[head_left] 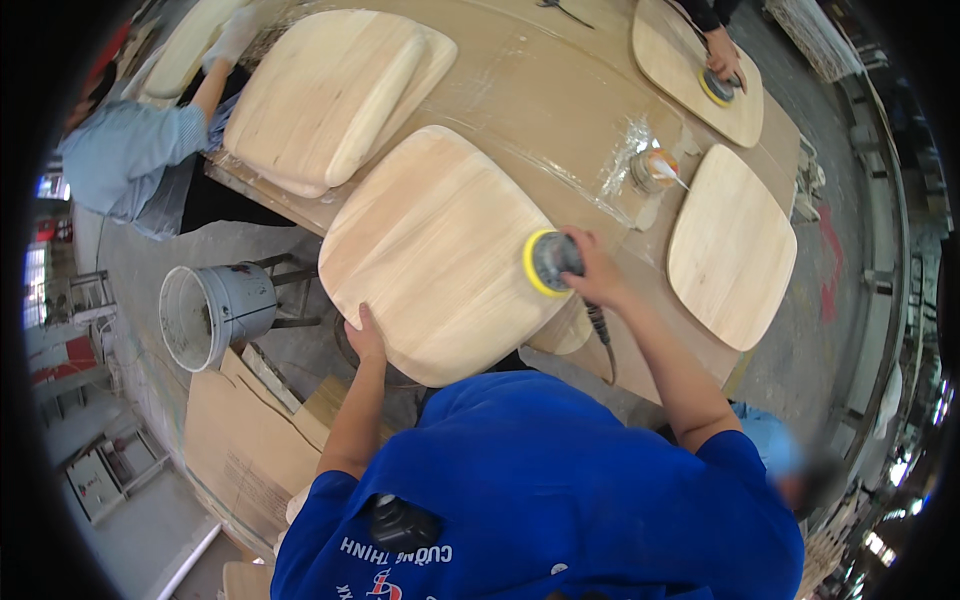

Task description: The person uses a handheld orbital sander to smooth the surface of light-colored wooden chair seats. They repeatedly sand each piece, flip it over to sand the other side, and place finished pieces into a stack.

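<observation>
A pale wooden seat panel (430, 250) with rounded corners lies in front of me, its near left part reaching past the table edge. My left hand (367, 337) grips its lower left edge, thumb on top and the other fingers hidden below. Closed around a black orbital sander (560, 258) with a yellow pad rim is my right hand (597, 272). The pad sits at the panel's right edge; whether it lies quite flat I cannot tell. From the sander a dark cord (605, 345) hangs down beside the panel.
Stacked panels (325, 90) stand at the far left, beside a person in a light blue shirt (140, 150). Another panel (735, 250) lies right, near an open tin (655, 170). At far right, a co-worker's hand (722, 52) holds a sander. A white bucket (215, 310) stands left.
</observation>
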Demonstrator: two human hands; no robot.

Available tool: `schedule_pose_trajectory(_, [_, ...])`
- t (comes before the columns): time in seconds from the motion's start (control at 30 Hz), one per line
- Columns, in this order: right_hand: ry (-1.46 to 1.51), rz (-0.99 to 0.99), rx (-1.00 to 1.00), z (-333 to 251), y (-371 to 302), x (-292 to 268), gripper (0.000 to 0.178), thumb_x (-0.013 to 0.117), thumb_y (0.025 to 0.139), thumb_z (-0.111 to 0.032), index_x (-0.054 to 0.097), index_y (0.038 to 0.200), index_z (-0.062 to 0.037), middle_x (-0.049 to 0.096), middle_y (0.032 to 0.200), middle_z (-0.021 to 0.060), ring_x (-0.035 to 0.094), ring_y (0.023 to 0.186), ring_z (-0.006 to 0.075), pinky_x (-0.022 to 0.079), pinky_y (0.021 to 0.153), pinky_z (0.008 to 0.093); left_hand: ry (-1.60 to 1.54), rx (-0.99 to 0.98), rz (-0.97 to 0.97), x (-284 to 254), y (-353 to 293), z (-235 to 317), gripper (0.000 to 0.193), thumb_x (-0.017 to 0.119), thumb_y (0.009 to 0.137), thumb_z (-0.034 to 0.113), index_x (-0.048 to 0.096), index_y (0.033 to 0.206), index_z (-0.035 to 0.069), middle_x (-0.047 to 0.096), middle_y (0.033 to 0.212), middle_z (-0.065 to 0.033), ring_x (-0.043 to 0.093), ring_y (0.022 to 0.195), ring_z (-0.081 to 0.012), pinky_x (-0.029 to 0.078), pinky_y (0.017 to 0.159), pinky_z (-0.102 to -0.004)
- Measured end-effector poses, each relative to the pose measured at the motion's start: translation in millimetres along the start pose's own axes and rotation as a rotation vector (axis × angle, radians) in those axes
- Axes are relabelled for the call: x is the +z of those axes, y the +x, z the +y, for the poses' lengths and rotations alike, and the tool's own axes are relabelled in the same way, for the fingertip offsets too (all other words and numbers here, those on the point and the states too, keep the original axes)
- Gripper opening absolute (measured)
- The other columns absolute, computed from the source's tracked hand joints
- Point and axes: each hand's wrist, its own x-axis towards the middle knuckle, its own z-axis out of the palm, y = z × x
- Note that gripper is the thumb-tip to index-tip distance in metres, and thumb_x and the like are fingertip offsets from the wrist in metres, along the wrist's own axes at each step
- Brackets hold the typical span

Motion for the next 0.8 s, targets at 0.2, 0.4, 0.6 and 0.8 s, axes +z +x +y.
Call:
schedule_pose_trajectory(0.2, [-0.129, -0.03, -0.085, 15.4, 28.7, -30.4, 0.077, 0.073, 0.071, -0.009, 0.038, 0.139, -0.0184, 0.041, 0.133, 0.026, 0.053, 0.114, 0.0426, 0.048, 0.093, 0.0435, 0.036, 0.031, 0.033, 2.0, -5.9, 8.3, 0.064, 0.065, 0.089, 0.042, 0.049, 0.126, -0.008, 0.06, 0.121, -0.0211, 0.059, 0.109, -0.0298, 0.044, 0.095, -0.0379])
schedule_pose_trajectory(0.4, [-0.384, -0.086, 0.101, -59.6, 3.4, 52.6, 0.061, 0.056, 0.081, -0.005, 0.043, 0.138, -0.0242, 0.034, 0.139, 0.0284, 0.057, 0.105, 0.0463, 0.05, 0.087, 0.0495, -0.028, -0.01, 0.006, -2.4, -8.1, 11.3, 0.061, 0.067, 0.088, 0.041, 0.051, 0.124, -0.006, 0.061, 0.119, -0.0192, 0.059, 0.107, -0.0282, 0.045, 0.093, -0.0368])
schedule_pose_trajectory(0.6, [-0.427, -0.202, -0.092, -106.6, 39.3, 86.1, 0.058, 0.051, 0.085, -0.005, 0.042, 0.138, -0.0258, 0.033, 0.138, 0.0269, 0.059, 0.101, 0.047, 0.053, 0.083, 0.0479, 0.016, -0.006, 0.01, -3.3, -7.5, 13.5, 0.06, 0.067, 0.088, 0.041, 0.052, 0.123, -0.005, 0.061, 0.119, -0.0191, 0.06, 0.107, -0.0283, 0.045, 0.093, -0.0368])
schedule_pose_trajectory(0.8, [-0.444, -0.135, -0.067, -120.5, 146.4, 72.1, 0.058, 0.052, 0.087, -0.006, 0.04, 0.14, -0.0231, 0.033, 0.138, 0.0268, 0.062, 0.099, 0.0415, 0.052, 0.085, 0.0453, 0.015, 0.009, -0.002, -4.9, -9.1, 16.5, 0.06, 0.068, 0.088, 0.04, 0.051, 0.123, -0.006, 0.061, 0.119, -0.0197, 0.059, 0.107, -0.0283, 0.045, 0.093, -0.0369])
